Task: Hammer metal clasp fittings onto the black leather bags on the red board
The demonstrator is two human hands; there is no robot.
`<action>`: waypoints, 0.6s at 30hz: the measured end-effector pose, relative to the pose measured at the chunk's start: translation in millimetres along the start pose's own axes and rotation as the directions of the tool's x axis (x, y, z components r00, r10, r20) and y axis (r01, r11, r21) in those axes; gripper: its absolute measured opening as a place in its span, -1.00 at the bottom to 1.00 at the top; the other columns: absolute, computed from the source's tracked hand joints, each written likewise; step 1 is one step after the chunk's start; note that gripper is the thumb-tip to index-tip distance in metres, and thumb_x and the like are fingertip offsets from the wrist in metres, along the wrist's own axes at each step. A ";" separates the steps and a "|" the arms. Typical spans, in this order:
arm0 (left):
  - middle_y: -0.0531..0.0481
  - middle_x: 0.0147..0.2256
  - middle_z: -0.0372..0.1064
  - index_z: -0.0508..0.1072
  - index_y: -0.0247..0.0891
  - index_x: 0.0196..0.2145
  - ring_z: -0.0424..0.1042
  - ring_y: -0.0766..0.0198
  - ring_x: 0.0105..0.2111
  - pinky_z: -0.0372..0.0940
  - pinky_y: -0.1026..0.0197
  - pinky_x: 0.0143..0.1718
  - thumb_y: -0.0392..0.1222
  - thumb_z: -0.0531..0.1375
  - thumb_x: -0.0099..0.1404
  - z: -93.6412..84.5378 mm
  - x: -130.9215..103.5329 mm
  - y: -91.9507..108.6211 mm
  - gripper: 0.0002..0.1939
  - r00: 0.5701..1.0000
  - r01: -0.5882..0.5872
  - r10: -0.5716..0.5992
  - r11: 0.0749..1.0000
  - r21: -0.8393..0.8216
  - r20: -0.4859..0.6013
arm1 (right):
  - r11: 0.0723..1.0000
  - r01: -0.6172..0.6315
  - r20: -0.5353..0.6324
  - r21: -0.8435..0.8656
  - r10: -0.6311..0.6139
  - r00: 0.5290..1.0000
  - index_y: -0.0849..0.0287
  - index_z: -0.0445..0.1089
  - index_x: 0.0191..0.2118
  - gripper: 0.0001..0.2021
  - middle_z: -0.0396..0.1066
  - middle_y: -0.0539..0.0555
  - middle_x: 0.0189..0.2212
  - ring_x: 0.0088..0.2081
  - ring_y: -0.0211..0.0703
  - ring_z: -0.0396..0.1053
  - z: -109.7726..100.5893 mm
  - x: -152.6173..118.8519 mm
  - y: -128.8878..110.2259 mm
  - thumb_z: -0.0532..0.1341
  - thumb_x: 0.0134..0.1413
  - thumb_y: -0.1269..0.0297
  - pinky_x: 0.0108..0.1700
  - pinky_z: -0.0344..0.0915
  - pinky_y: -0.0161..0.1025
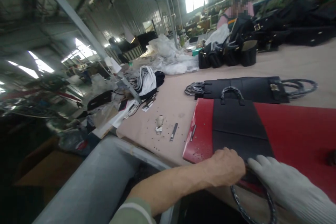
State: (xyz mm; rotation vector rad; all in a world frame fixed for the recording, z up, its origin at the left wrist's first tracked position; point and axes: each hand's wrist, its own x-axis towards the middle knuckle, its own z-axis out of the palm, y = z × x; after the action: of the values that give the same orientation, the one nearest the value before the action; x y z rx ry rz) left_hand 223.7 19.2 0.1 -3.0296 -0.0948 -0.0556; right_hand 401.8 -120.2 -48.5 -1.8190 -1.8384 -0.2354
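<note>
A black bag panel [237, 129] lies across a red board [296, 122], with one braided handle [232, 90] at its far end. Another braided handle [237, 201] hangs in a loop below the board's near edge. My bare left hand [228, 166] is closed on the panel's near edge, knuckles up, thumb hidden. Beside it, my right hand [280, 176] wears a pale knitted glove, its fingers bent over the same edge close to the hanging handle. What lies under both palms is hidden.
A slim metal tool [193, 133] rests on the board's left end. A flat punch [173, 132] and a small wooden-handled tool [159, 124] lie among dark specks. Beyond are stacked black panels [244, 89], black bags [228, 54] and plastic wrap [170, 56]. A grey bin [97, 178] stands front left.
</note>
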 end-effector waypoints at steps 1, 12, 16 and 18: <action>-0.21 -0.36 0.32 0.44 -0.45 -0.26 0.47 0.09 -0.34 0.34 0.21 -0.47 -0.36 0.03 0.42 0.3 -0.3 2.0 -0.80 1.000 -0.020 0.021 0.999 0.032 -0.022 | 0.999 0.047 -0.015 0.010 -0.047 0.999 -0.16 0.53 -0.05 -0.65 0.58 0.22 -0.16 -0.23 0.18 0.52 2.1 -2.9 4.0 0.15 0.11 0.33 -0.28 0.45 0.08; -0.11 -0.22 0.51 0.50 -0.28 -0.18 0.50 0.19 -0.20 0.44 0.21 -0.13 -0.53 0.08 0.28 36.4 -35.8 -34.2 -0.70 0.995 -0.036 -0.005 0.911 -0.412 -0.096 | 0.965 -0.104 0.329 0.242 0.019 0.944 0.11 0.57 -0.28 -0.68 0.53 0.11 -0.31 -0.25 -0.05 0.46 -21.1 6.6 8.0 0.10 0.03 0.53 -0.16 0.43 -0.11; -0.14 -0.12 0.54 0.55 -0.30 -0.14 0.52 0.21 -0.08 0.44 0.22 -0.02 -0.59 -0.03 0.28 56.1 -49.9 -49.2 -0.56 0.957 -0.238 0.124 0.855 -0.461 -0.264 | 0.952 -0.079 0.390 0.294 -0.044 0.920 0.09 0.56 -0.40 -0.67 0.54 0.05 -0.34 -0.26 -0.13 0.45 -24.3 8.1 13.1 0.10 -0.12 0.60 -0.13 0.39 -0.16; -0.17 -0.10 0.55 0.56 -0.29 -0.14 0.54 0.22 -0.07 0.46 0.20 0.01 -0.57 -0.04 0.31 62.2 -53.0 -51.1 -0.56 0.947 -0.282 0.170 0.847 -0.451 -0.273 | 0.950 -0.063 0.396 0.305 -0.066 0.916 0.10 0.56 -0.43 -0.69 0.54 0.06 -0.34 -0.25 -0.12 0.44 -22.9 6.3 12.2 0.12 -0.12 0.59 -0.10 0.39 -0.12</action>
State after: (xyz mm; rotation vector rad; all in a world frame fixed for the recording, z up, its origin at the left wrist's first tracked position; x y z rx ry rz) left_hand 169.6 73.7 -58.2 -3.4778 0.3555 -0.4683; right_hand 419.6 -124.9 -29.2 -1.7275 -2.0074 0.4446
